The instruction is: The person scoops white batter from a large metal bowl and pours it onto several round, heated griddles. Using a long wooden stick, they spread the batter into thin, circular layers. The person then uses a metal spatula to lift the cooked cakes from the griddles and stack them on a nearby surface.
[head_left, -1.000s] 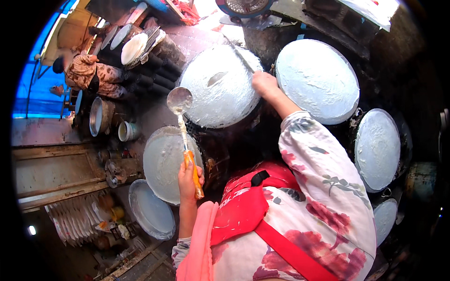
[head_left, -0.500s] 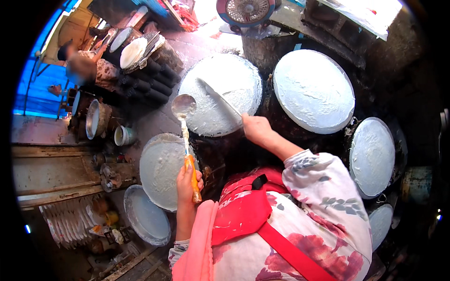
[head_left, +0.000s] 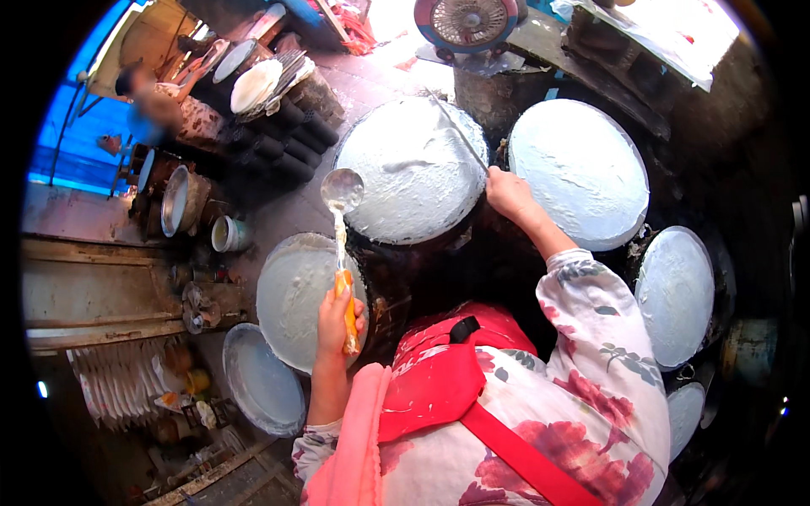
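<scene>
My left hand (head_left: 333,316) grips the orange handle of a metal ladle (head_left: 342,190), whose batter-streaked bowl hovers at the left rim of a round white-coated steaming surface (head_left: 405,169). At that surface's right edge, my right hand (head_left: 506,192) holds a thin flat stick (head_left: 460,131) slanting up across the rim. A smaller white-coated round (head_left: 291,295) lies under the ladle handle.
More white rounds sit to the right (head_left: 582,169), far right (head_left: 675,295) and lower right (head_left: 685,413). A shallow pan (head_left: 261,384) lies lower left. Black tubes (head_left: 287,143), a cup (head_left: 226,234), a fan (head_left: 466,21) and another person (head_left: 160,105) are beyond.
My right hand swung the stick from across the middle of the central round out to its right rim. The ladle in my left hand stayed nearly still.
</scene>
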Motion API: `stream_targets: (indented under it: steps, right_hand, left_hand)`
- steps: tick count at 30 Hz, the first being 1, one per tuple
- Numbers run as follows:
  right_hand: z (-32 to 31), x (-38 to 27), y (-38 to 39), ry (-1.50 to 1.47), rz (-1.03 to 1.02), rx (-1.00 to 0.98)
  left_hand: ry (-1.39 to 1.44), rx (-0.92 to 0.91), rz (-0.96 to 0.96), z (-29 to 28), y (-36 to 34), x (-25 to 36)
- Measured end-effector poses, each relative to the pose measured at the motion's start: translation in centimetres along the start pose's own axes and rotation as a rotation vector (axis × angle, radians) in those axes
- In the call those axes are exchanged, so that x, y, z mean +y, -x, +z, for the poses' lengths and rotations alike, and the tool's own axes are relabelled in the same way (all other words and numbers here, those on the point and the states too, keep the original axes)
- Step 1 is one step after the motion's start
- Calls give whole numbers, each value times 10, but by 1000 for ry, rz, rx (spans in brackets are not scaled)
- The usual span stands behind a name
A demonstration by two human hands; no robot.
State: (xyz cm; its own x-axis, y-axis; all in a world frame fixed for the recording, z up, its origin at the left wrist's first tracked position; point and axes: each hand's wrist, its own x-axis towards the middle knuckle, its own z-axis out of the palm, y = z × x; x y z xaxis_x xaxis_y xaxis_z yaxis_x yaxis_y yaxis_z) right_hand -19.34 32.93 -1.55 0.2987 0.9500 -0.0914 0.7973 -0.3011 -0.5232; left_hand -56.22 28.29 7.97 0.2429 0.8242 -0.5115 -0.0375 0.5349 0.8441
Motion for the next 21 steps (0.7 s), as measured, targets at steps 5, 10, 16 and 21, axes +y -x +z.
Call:
stream_targets:
  steps: [5,10,16,21]
  right_hand:
    - [25,-31,28,74,-361,-147]
    - [22,2,46,-69,97,84]
    - [85,-67,101,-155,-7,-144]
    - [110,-110,96,-406,-103,-137]
  left_hand:
    - [-77,8,-15,5,-17,10]
    - [-121,18,-11,6,-25,14]
    - [-140,6,-85,26,-29,9]
    - [151,-37,-105,17,-19,10]
